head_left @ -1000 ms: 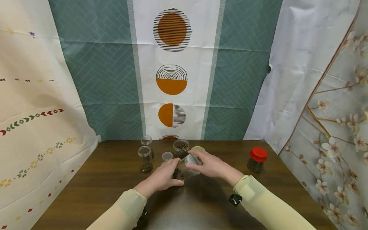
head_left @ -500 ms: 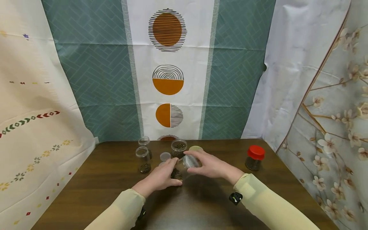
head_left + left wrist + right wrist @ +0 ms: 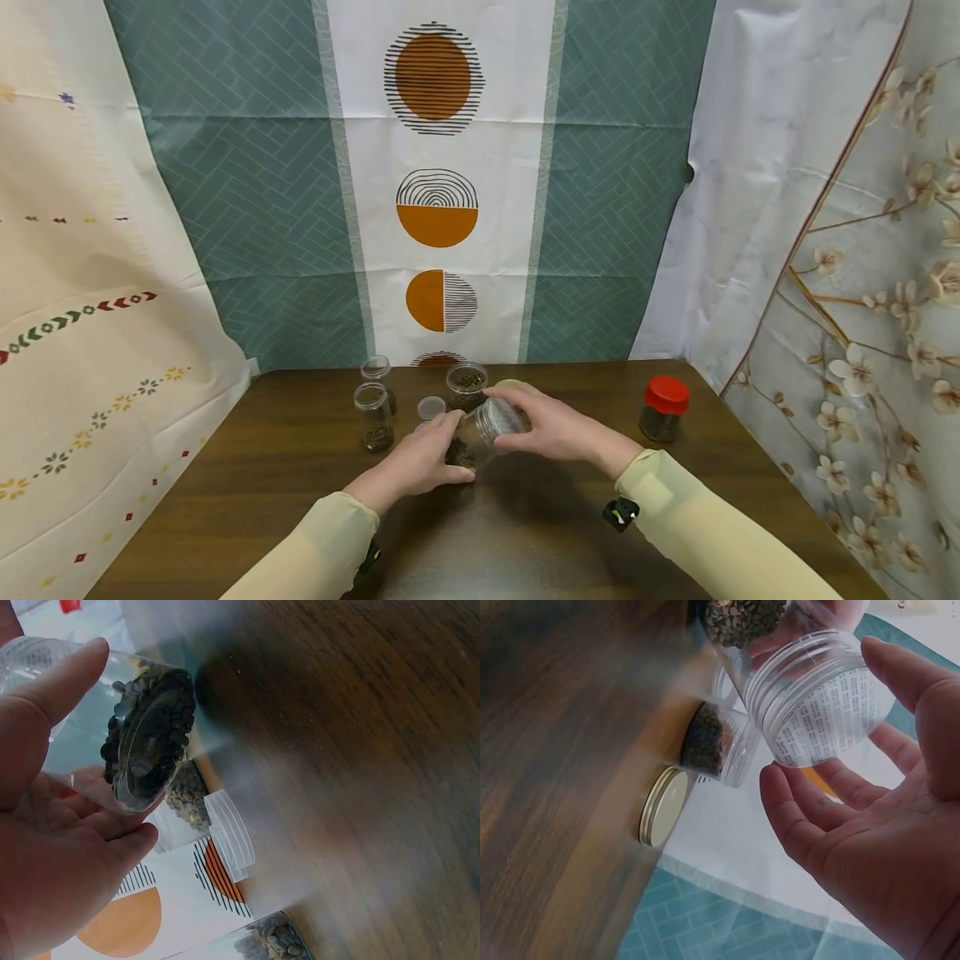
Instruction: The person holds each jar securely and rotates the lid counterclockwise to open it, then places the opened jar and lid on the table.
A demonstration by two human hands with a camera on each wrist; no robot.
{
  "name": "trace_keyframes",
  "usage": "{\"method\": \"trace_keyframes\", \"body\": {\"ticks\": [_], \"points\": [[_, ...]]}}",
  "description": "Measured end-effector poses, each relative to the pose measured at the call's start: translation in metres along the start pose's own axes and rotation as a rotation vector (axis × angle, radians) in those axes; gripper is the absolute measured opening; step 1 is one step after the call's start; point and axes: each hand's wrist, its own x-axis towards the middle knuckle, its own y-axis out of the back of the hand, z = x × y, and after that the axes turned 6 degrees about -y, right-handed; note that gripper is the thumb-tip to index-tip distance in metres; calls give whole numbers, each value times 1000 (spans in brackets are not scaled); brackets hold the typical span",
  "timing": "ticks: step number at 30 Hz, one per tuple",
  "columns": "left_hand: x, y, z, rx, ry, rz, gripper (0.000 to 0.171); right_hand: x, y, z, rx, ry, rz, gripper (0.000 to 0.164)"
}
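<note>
My left hand [image 3: 422, 458] holds a clear jar [image 3: 82, 724] tilted, thumb on one side and fingers on the other. Dark bean-like pieces [image 3: 154, 724] lie heaped at its bottom. At the jar's upper end is a clear ribbed screw lid [image 3: 832, 712] with small print on its top. My right hand [image 3: 555, 425] grips this lid by its rim, thumb across from the fingertips. Part of the jar wall is covered by my left hand in the head view.
Behind the hands stands a wide clear jar [image 3: 467, 381] of dark pieces, with a gold lid [image 3: 667, 808] on the table beside it. Two taller clear jars [image 3: 373, 414] stand left, near a small container [image 3: 431, 407]. At right is a red-lidded jar [image 3: 665, 400].
The right hand has turned a little at the lid and shifted slightly right. The left hand keeps its hold on the jar. The head view has swung slightly.
</note>
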Motion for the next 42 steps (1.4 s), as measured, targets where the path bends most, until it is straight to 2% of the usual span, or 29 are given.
{"method": "trace_keyframes", "body": {"ticks": [8,14,19,24,33,42], "points": [[0,1,-1,-40,3,51,88,-4,4,3,5,-19,33,76],[0,0,-5,-76,30,68,92,-11,6,10,8,-60,64,79],[-1,-2,-5,-96,72,90,94,-14,6,19,-32,-77,107,79],[-1,-1,-4,-95,85,121,93,-16,4,28,-72,-126,139,78],[0,-3,-7,-175,61,150,97,-16,0,40,-118,-186,120,74],[3,-6,-9,-196,43,152,80,-16,-8,45,-176,-188,88,72]]}}
